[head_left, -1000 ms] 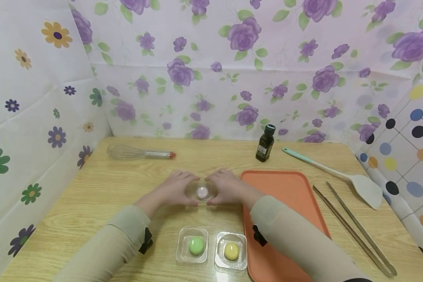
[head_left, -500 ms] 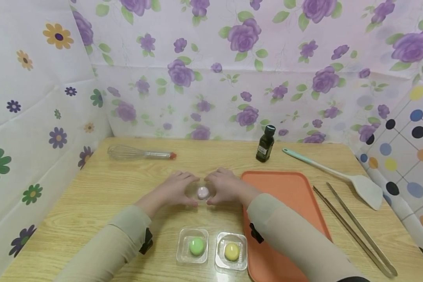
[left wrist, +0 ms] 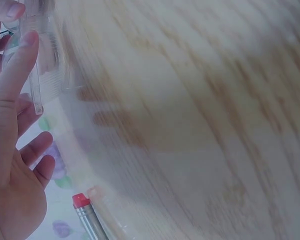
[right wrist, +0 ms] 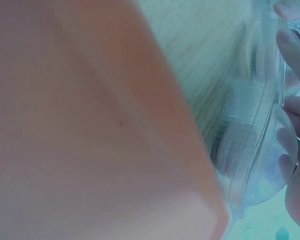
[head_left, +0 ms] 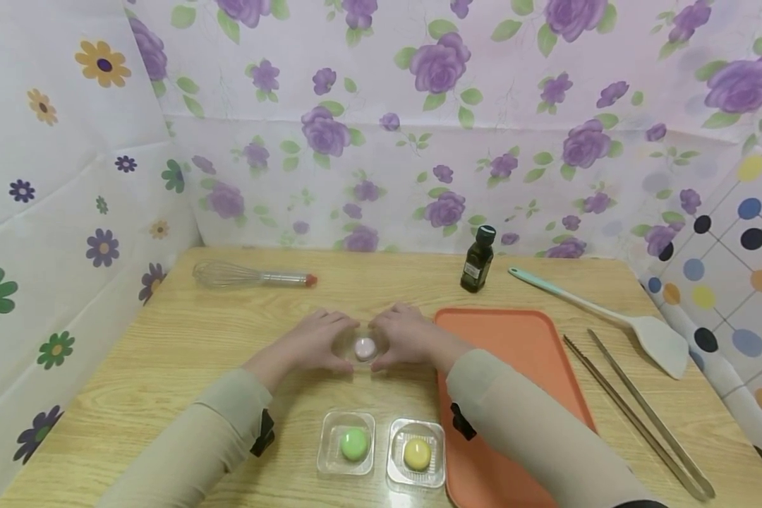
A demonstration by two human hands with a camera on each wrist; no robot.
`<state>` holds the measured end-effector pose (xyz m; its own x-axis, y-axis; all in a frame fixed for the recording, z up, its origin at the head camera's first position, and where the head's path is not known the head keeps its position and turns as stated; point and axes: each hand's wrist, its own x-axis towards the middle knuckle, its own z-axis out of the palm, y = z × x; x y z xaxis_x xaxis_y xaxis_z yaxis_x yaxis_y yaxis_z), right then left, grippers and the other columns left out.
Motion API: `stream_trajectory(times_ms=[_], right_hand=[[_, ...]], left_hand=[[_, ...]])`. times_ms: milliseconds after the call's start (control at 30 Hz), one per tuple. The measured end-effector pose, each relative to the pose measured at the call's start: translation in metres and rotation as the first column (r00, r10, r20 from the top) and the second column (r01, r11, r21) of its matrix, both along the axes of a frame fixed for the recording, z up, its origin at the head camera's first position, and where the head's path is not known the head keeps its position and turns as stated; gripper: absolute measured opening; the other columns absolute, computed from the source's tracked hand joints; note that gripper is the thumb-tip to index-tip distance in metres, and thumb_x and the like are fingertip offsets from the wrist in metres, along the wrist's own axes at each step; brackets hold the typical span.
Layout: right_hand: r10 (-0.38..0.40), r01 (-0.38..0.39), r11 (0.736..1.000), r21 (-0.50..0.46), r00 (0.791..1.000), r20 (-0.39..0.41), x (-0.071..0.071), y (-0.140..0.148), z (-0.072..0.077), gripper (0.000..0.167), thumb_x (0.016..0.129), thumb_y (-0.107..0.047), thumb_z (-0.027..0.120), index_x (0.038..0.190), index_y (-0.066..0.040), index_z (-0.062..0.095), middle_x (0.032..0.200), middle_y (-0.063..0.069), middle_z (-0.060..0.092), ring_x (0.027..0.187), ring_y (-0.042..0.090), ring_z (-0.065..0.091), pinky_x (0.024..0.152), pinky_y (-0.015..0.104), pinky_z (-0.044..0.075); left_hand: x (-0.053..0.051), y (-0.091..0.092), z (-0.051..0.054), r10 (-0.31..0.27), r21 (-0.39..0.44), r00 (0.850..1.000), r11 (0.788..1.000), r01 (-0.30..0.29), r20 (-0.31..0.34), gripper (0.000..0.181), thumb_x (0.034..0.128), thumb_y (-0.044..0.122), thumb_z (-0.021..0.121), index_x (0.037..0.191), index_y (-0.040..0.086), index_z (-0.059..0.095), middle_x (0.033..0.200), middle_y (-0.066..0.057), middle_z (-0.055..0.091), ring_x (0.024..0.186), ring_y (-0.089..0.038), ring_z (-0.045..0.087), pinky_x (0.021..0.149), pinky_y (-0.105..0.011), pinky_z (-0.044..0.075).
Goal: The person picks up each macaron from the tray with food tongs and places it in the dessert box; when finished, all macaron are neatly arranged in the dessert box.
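My left hand [head_left: 317, 342] and right hand [head_left: 406, 339] grip a small clear plastic container [right wrist: 250, 125] from opposite sides, near the middle of the table. Inside it sits a pale pink round piece [head_left: 365, 348]. In the right wrist view the container has a rounded clear lid [right wrist: 270, 160], with fingers and thumbs about its rim. The left wrist view shows my left thumb against the container's edge [left wrist: 36, 92]. Closer to me, one clear plastic box [head_left: 327, 458] has a green round piece [head_left: 354, 444] in it, and another box [head_left: 396, 474] has a yellow one [head_left: 417, 453].
An orange tray [head_left: 502, 339] lies right of the boxes, under my right forearm. Long metal tongs [head_left: 641, 413] and a white spatula [head_left: 660, 342] lie further right. A dark bottle [head_left: 478, 261] stands behind the tray. A whisk [head_left: 254, 275] lies at the back left.
Both hands stay round the container with almost no motion. The right sleeve has shifted slightly to the left since one second ago.
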<state>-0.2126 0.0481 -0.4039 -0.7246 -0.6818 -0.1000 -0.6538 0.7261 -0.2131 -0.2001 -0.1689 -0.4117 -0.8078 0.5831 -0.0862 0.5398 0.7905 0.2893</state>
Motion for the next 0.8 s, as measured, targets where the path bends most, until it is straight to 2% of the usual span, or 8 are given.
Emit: stream_trajectory(times_ms=[133,433,667,800], right_hand=[[0.007,-0.008,0.999,-0.038,1.0,-0.015,0.0,0.006,0.002,0.078,0.071,-0.053,0.074,0.132,-0.009,0.051,0.132,0.004,0.053,0.118,0.025,0.043,0.1,0.044,0.031],[-0.028,0.027,0.991,-0.128,1.0,-0.003,-0.003,0.034,0.01,0.076,0.075,-0.044,0.075,0.134,-0.005,0.048,0.134,0.011,0.05,0.123,0.033,0.04,0.104,0.049,0.026],[-0.066,0.063,0.98,-0.188,0.998,-0.011,0.001,0.064,0.012,0.076,0.076,-0.043,0.074,0.135,-0.002,0.047,0.134,0.015,0.049,0.124,0.034,0.041,0.107,0.052,0.021],[-0.084,0.073,0.968,-0.241,0.996,-0.038,0.002,0.085,0.01,0.072,0.077,-0.039,0.075,0.132,-0.001,0.049,0.132,0.016,0.051,0.123,0.035,0.042,0.107,0.054,0.019]], left_hand=[[-0.001,-0.001,-0.001,-0.002,0.007,1.0,1.0,0.002,-0.002,0.085,0.0685,0.048,0.078,0.137,0.01,0.045,0.137,-0.007,0.047,0.122,-0.028,0.04,0.105,-0.046,0.028],[-0.002,-0.003,-0.003,-0.01,0.013,1.0,1.0,0.01,-0.018,0.087,0.0688,0.049,0.077,0.138,0.007,0.044,0.137,-0.01,0.047,0.121,-0.03,0.041,0.104,-0.046,0.029],[0.0,-0.005,0.004,0.013,0.048,1.0,0.999,-0.014,0.018,0.093,0.0684,0.05,0.077,0.142,0.007,0.038,0.141,-0.011,0.042,0.128,-0.031,0.037,0.107,-0.05,0.023],[-0.001,-0.007,0.008,0.028,0.069,1.0,0.997,-0.029,0.007,0.093,0.0711,0.052,0.075,0.143,0.007,0.036,0.142,-0.012,0.041,0.13,-0.033,0.035,0.107,-0.051,0.022]])
